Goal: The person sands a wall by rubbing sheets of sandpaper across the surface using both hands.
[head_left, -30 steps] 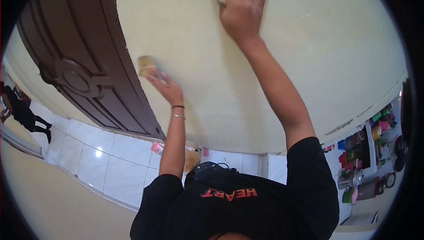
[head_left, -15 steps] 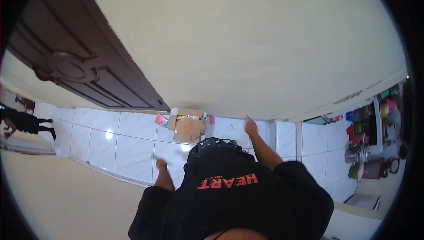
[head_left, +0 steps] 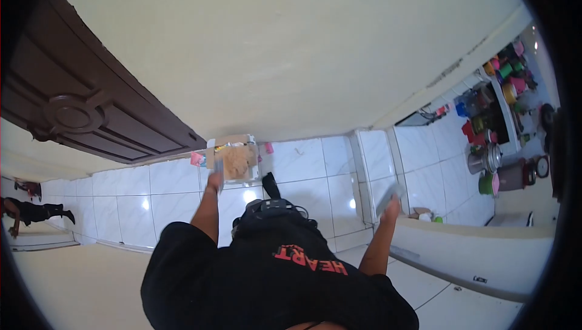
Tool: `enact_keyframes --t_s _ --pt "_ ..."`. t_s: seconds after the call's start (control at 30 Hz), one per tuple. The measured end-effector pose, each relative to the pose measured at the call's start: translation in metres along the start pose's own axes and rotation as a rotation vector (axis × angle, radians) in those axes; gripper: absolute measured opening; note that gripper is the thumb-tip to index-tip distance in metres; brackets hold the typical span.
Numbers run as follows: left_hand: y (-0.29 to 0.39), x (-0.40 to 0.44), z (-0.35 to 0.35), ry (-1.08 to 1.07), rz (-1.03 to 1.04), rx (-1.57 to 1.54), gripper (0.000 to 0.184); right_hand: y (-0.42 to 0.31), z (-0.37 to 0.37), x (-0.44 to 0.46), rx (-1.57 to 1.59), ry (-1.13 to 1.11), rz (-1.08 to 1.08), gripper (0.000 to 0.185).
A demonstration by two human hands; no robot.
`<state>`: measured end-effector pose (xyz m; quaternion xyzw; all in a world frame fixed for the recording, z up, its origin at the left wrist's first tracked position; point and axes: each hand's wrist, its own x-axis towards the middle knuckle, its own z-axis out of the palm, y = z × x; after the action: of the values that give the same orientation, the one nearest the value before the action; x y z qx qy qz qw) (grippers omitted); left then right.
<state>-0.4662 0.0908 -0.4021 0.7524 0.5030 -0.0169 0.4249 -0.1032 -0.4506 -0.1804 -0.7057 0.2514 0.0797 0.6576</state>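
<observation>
My left hand (head_left: 214,179) is stretched forward, close in view to the front edge of an open cardboard box (head_left: 211,159). A thin greyish flat piece (head_left: 219,167), smeared by motion, stands up from its fingers. Tan fluffy material (head_left: 237,161) fills much of the box. Out to the right, my right hand (head_left: 394,204) is closed round a flat, pale grey slab (head_left: 387,198), above the tiled floor near a raised sill. What kind of things these grey pieces are, I cannot make out.
A brown panelled door (head_left: 91,105) stands left of the cream wall (head_left: 273,57). A pink packet (head_left: 197,159) lies beside the box. Pots and colourful tubs (head_left: 488,160) stand at the far right. Another person (head_left: 36,210) is at the far left.
My view has shifted, with the box now further left. My left hand has reached forward to near the box. My right hand has swung out to the right and back, showing the grey slab.
</observation>
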Motion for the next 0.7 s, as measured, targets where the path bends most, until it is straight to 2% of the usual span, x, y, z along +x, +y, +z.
enact_keyframes --t_s 0.03,0.07,0.1,0.13,0.17,0.2,0.23,0.27,0.3,0.37,0.43,0.47,0.5,0.53,0.57,0.6,0.7 --pt "0.034 0.016 -0.003 0.039 0.089 -0.294 0.027 -0.014 0.011 0.014 0.082 -0.052 -0.089 0.054" --pt "0.13 -0.017 -0.033 -0.047 -0.098 -0.804 0.025 -0.057 0.024 -0.002 0.039 -0.001 -0.207 0.055" --pt "0.166 -0.012 -0.027 -0.088 0.055 -1.128 0.024 -0.103 0.031 -0.023 0.063 0.051 -0.382 0.054" --pt "0.215 -0.026 -0.035 -0.197 0.055 -1.137 0.027 -0.155 0.039 -0.057 0.199 0.12 -0.531 0.056" --pt "0.262 -0.052 -0.037 -0.26 0.084 -1.167 0.03 -0.205 0.045 -0.108 0.133 0.373 -0.586 0.057" --pt "0.301 -0.079 -0.034 -0.326 0.107 -1.193 0.033 -0.234 0.046 -0.138 0.384 0.418 -0.794 0.061" --pt "0.326 -0.098 -0.026 -0.471 0.111 -1.22 0.036 -0.258 0.051 -0.174 0.496 0.57 -0.889 0.059" --pt "0.348 -0.117 -0.017 -0.619 0.116 -1.246 0.038 -0.27 0.064 -0.212 0.505 0.688 -0.831 0.053" --pt "0.37 -0.141 -0.008 -0.662 0.123 -1.266 0.041 -0.274 0.073 -0.239 0.52 0.805 -0.774 0.047" --pt "0.399 -0.178 -0.005 -0.712 0.141 -1.288 0.043 -0.184 0.101 -0.195 -0.529 1.007 -1.175 0.04" --pt "0.41 -0.195 -0.015 -0.949 0.142 -1.519 0.045 -0.118 0.154 -0.182 -0.582 0.838 -1.397 0.046" --pt "0.407 -0.189 -0.024 -0.952 0.149 -1.519 0.045 -0.101 0.187 -0.21 -0.597 0.13 -1.564 0.046" --pt "0.397 -0.177 -0.039 -0.788 0.133 -1.511 0.044 -0.063 0.195 -0.209 -0.693 -0.341 -1.398 0.044" --pt "0.382 -0.166 -0.056 -0.622 0.113 -1.498 0.044 -0.026 0.202 -0.209 -0.778 -0.731 -1.111 0.042" --pt "0.358 -0.152 -0.079 -0.588 0.139 -1.613 0.043 0.04 0.192 -0.166 -1.235 -0.778 -0.763 0.041" --pt "0.33 -0.137 -0.108 -0.545 0.174 -1.735 0.043 0.12 0.161 -0.117 -1.283 -0.805 -0.666 0.045" --pt "0.224 -0.126 -0.195 -0.181 0.272 -1.631 0.043 0.264 0.019 -0.088 -1.219 -0.511 -0.7 0.046"
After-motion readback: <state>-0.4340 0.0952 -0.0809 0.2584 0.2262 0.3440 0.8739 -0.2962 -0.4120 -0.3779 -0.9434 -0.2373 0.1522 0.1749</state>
